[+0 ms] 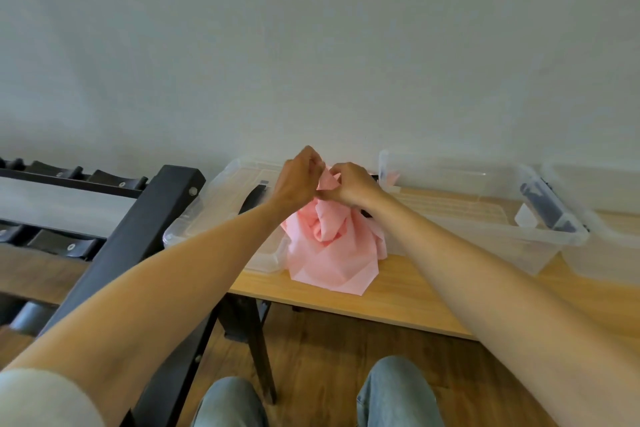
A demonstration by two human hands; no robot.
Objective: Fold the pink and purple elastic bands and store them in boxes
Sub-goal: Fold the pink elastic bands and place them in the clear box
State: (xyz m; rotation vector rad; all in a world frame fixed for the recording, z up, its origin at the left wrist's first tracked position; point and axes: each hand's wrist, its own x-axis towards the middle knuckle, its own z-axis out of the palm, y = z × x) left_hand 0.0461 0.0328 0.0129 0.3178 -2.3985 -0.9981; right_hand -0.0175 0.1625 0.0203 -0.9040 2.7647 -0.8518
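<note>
Both hands pinch the top of a crumpled pink band over the wooden table.

The left hand (298,177) and right hand (349,184) meet, fingers closed on the pink elastic band (332,246); it hangs in loose, wrinkled folds, its lower end resting on the table (398,298) between two clear plastic boxes (214,208) (485,215).

Plain pale wall (311,45) behind; wood-plank floor (329,350); light wood table (398,302); black metal rack (138,229) at left.
</note>
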